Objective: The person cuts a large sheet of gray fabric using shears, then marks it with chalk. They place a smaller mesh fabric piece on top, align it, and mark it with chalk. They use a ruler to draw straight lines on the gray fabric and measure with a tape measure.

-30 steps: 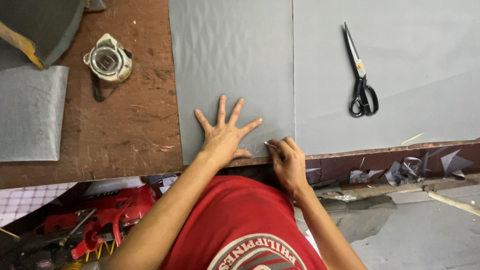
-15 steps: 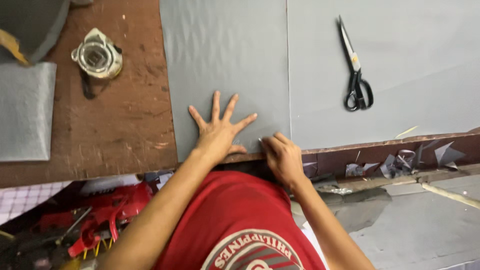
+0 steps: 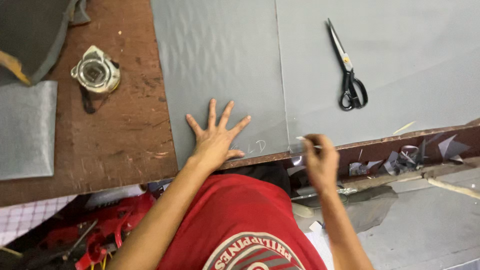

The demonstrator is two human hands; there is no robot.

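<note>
My left hand point(image 3: 216, 136) lies flat with fingers spread on a grey sheet of material point(image 3: 220, 60) near its front edge, beside faint chalk marks point(image 3: 252, 147). My right hand point(image 3: 319, 162) hovers at the table's front edge, blurred, pinching a thin whitish marking stick point(image 3: 306, 141) whose tip points left over the seam between the two grey sheets. A second grey sheet point(image 3: 400, 55) lies to the right.
Black-handled scissors point(image 3: 347, 70) rest on the right sheet. A tape measure point(image 3: 95, 75) sits on the bare brown table point(image 3: 115, 130). A grey fabric piece point(image 3: 25, 130) lies at far left. Grey offcuts point(image 3: 410, 155) sit on a ledge below the table edge.
My right hand has lifted from the sheet's front edge and moved right, away from my left hand. The left hand stays pressed flat. The chalk marks are uncovered.
</note>
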